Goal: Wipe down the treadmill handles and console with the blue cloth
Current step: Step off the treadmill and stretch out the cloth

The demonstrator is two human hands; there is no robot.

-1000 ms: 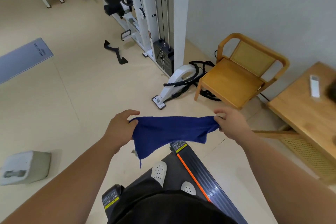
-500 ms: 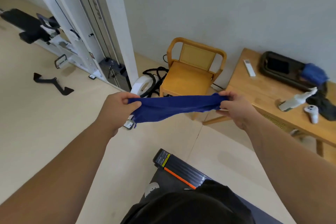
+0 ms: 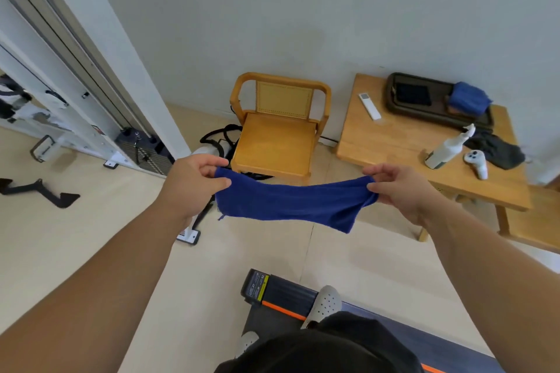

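Note:
A blue cloth hangs stretched between both hands at chest height. My left hand pinches its left corner and my right hand pinches its right corner. Below, the rear end of the treadmill deck with its orange stripe shows under my white shoes. The treadmill's handles and console are out of view.
A wooden chair stands against the wall ahead. To the right, a wooden table carries a spray bottle, a white remote, a controller, a dark tray and another blue cloth. A white cable machine frame rises at left.
The view has swung to the right, bringing the chair and table toward the centre. Both hands kept hold of the cloth and spread it a little wider.

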